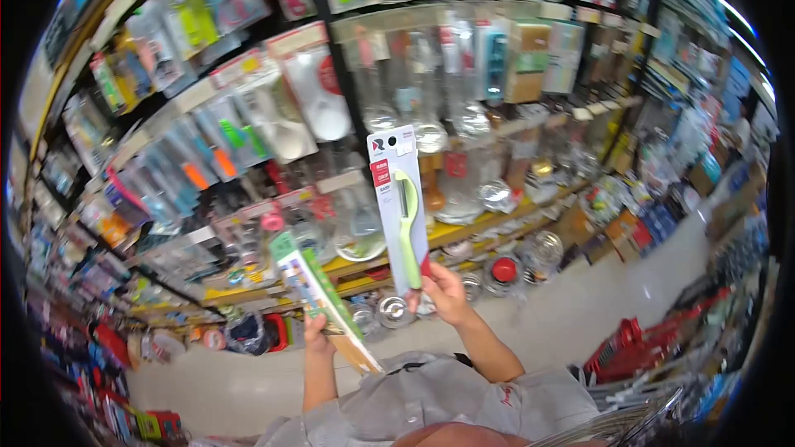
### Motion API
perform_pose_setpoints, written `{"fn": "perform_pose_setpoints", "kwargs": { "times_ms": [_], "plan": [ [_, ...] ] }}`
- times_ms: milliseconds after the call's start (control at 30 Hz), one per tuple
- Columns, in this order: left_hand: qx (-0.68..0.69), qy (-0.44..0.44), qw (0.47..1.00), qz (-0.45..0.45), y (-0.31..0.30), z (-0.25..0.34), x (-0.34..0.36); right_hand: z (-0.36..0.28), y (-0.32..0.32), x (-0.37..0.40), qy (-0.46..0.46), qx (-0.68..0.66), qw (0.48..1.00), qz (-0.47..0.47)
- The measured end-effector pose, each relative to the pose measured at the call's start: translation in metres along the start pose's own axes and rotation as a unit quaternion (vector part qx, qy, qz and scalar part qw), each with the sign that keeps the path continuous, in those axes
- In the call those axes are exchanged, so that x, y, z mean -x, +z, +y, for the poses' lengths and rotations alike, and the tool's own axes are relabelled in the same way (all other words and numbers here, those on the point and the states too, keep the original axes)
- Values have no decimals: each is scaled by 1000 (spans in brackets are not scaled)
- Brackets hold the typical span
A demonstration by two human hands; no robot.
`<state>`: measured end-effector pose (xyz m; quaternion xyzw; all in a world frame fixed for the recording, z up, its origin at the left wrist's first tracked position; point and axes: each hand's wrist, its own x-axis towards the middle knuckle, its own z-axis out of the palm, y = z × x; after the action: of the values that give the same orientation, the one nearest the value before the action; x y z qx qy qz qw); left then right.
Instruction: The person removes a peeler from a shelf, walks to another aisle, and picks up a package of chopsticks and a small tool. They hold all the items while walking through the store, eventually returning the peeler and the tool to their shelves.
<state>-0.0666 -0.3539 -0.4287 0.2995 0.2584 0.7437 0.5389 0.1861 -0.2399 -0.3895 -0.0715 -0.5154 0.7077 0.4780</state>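
Observation:
My right hand [448, 295] grips the lower end of a white card, and on that card is a light green vegetable peeler [406, 236]. The card stands nearly upright in front of the shelves, its printed face towards me. Lower and to the left, my left hand [315, 336] is closed on a long flat package [325, 291] in green and white with a brown lower end. That package leans to the left at the top, and its contents are too blurred to name. The two packages are apart.
Hanging racks of packaged kitchen tools [323, 95] fill the wall ahead. A yellow-edged shelf [464, 228] runs below, with metal and glass items under it. A pale floor [530, 348] stretches to the right, past red baskets [629, 348]. More packed shelves stand on both sides.

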Motion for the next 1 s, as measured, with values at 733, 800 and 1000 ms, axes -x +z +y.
{"fn": "perform_pose_setpoints", "kwargs": {
  "times_ms": [733,800,1000],
  "plan": [
    [13,23,995,94,-26,-14,51,-126,1,-110,-140,127,979,78],
    [12,16,997,75,-53,-17,62,-121,8,-114,-164,101,980,41],
    [46,55,989,129,-38,-15,65,-71,28,-85,-91,113,989,-12]
  ]
}}
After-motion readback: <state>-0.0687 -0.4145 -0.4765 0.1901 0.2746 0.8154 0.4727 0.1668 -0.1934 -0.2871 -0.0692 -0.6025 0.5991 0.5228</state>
